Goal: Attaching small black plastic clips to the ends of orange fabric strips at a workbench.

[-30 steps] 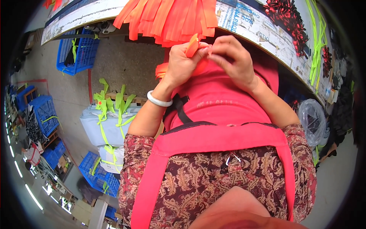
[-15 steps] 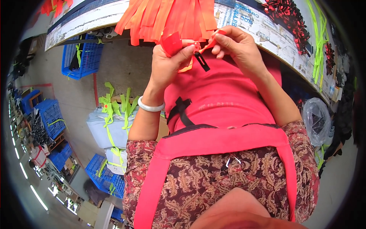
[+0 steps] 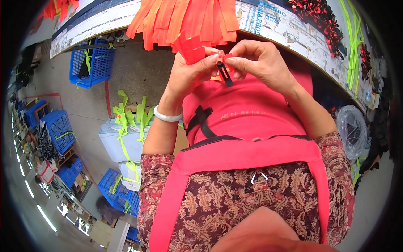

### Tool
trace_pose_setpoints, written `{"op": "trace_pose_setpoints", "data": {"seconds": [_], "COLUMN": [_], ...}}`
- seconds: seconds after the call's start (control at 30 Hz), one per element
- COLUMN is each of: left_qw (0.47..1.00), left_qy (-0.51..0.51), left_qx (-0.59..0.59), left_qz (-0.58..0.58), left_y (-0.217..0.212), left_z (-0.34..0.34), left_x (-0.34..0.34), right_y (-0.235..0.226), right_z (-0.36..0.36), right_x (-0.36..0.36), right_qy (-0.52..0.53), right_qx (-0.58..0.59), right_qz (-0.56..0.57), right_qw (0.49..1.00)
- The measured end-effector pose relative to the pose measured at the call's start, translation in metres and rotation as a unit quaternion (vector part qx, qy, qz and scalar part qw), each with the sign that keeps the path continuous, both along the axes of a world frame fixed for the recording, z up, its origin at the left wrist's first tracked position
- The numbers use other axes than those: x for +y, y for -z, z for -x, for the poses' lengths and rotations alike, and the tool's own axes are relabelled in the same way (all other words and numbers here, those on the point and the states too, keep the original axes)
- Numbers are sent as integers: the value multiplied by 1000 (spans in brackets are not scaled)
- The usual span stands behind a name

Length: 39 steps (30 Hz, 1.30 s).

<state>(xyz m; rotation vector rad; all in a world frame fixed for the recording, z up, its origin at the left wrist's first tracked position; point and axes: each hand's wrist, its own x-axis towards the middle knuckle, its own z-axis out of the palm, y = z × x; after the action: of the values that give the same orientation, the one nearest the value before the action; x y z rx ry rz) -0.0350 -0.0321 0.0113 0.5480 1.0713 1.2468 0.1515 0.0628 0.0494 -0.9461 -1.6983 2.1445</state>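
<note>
My left hand point(image 3: 189, 72) is closed on an orange-red fabric strap point(image 3: 191, 49), its thumb pressing by a narrow black slotted piece point(image 3: 225, 74), perhaps a buckle or slider. The strap's folded part sits at the top of that piece, whose free end points down and to the right. Right beside it, my right hand point(image 3: 264, 67) pinches the strap's short end between thumb and fingers. Both hands are over my red apron point(image 3: 247, 105), just short of the table edge. Many loose orange straps point(image 3: 189, 21) hang over that edge beyond my hands.
Piles of red-and-black small pieces point(image 3: 321, 25) and yellow-green strips point(image 3: 353, 46) lie on the worn white table point(image 3: 273, 25) at right. Blue crates point(image 3: 90, 63) and a stack tied with yellow-green strips point(image 3: 121, 140) stand at left. Clear plastic wrapping point(image 3: 351, 128) is at right.
My right hand has come down and left, closer to the black slotted piece, and the strap end it pinches is now drawn against the piece's top. The left hand has shifted slightly.
</note>
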Motion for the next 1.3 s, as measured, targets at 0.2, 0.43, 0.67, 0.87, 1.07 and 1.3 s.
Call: {"op": "trace_pose_setpoints", "data": {"seconds": [0.2,0.43,0.67,0.87,1.07,1.3], "left_qw": [1000,1000,999,992,966,985], "left_qy": [7,22,18,0,-29,-19], "left_qx": [8,9,10,81,188,116], "left_qz": [-6,-4,-41,-94,-176,-127], "left_y": [-2,-7,3,13,7,5], "left_z": [0,2,2,-7,-18,-19], "left_x": [0,-1,0,-3,-7,-10], "right_y": [2,2,8,17,7,11], "right_z": [-2,-2,0,3,5,3], "right_x": [2,8,0,-11,-17,-19], "right_qy": [-5,-32,4,88,72,48], "right_qx": [0,-2,16,56,60,80], "right_qz": [20,98,53,1,-106,-293], "right_qw": [1000,995,998,995,990,952]}}
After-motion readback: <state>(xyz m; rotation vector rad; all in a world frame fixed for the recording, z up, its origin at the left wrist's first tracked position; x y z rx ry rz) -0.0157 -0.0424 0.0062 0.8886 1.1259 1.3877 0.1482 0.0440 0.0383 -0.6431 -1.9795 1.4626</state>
